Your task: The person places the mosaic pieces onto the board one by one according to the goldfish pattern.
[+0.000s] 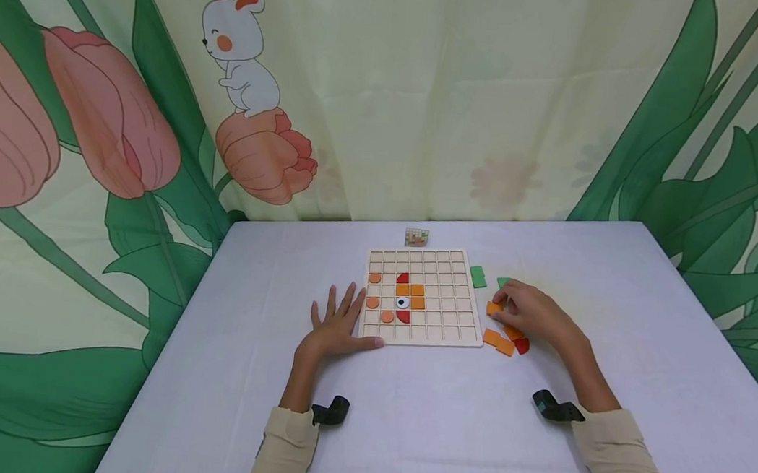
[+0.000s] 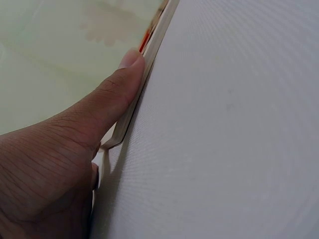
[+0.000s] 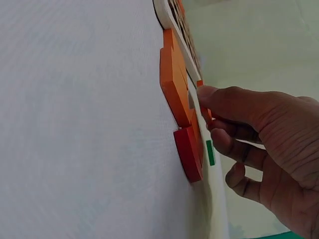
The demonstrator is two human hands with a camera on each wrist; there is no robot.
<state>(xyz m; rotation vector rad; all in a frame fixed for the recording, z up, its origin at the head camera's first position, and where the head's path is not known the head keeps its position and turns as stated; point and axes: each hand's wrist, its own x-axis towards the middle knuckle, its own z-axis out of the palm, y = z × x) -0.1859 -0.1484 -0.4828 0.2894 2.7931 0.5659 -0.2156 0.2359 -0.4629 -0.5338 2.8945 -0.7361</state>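
A pale wooden grid board (image 1: 441, 331) lies on the table. Set in its squares are orange square tiles (image 1: 418, 290), round orange discs (image 1: 373, 303), two red rounded pieces (image 1: 403, 278) and an eye piece (image 1: 402, 303). My left hand (image 1: 336, 329) rests at the board's lower left corner with its fingers spread, the thumb lying along the front edge. To the right of the board, my right hand (image 1: 533, 315) pinches an orange tile (image 3: 206, 113) between thumb and fingers. Below that hand lie loose orange tiles (image 1: 498, 341) and a red piece (image 1: 522, 345).
Green tiles (image 1: 478, 276) lie beside the board's right edge, one partly behind the right hand. A small patterned item (image 1: 416, 237) sits behind the board at the table's back edge. White cloth (image 1: 407, 419) covers the table, and a printed curtain (image 1: 393, 107) hangs behind.
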